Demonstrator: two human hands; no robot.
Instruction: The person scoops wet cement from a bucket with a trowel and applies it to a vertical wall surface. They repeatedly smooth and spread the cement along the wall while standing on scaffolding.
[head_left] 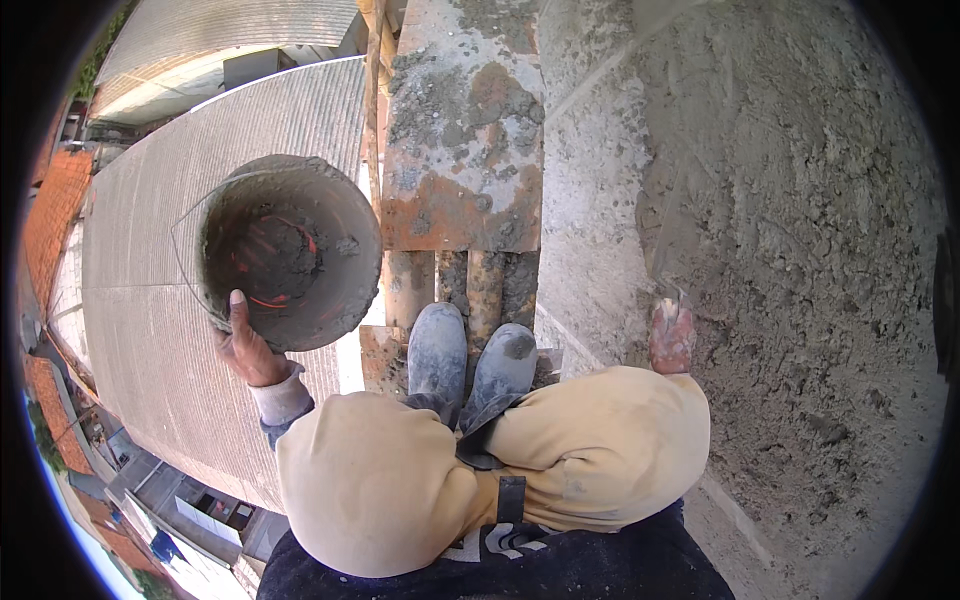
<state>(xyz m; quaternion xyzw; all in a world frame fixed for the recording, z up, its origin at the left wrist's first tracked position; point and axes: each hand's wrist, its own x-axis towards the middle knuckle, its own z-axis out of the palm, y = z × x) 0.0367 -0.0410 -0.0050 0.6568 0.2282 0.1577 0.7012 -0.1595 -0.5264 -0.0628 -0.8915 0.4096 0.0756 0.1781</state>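
My left hand (pixel 243 345) grips the rim of a mortar-caked bucket (pixel 340 260), held out at the left with its wire handle loose. Wet grey mortar lumps lie inside over orange-streaked plastic. My right hand (pixel 672 338) is closed on a pale-handled tool (pixel 668 305), apparently a trowel, against the rough, freshly mortared wall (pixel 800 230); its blade is hard to make out. My grey dusty boots (pixel 435 355) stand on the narrow scaffold below, between my bent knees.
A mortar-spattered board (pixel 465 120) lies ahead over rusty, dirt-covered poles (pixel 410 285). An upright wooden pole (pixel 373 100) stands at the board's left edge. Beyond the open left side, far below, are corrugated roofs (pixel 150 370) and orange tiled roofs (pixel 55 220).
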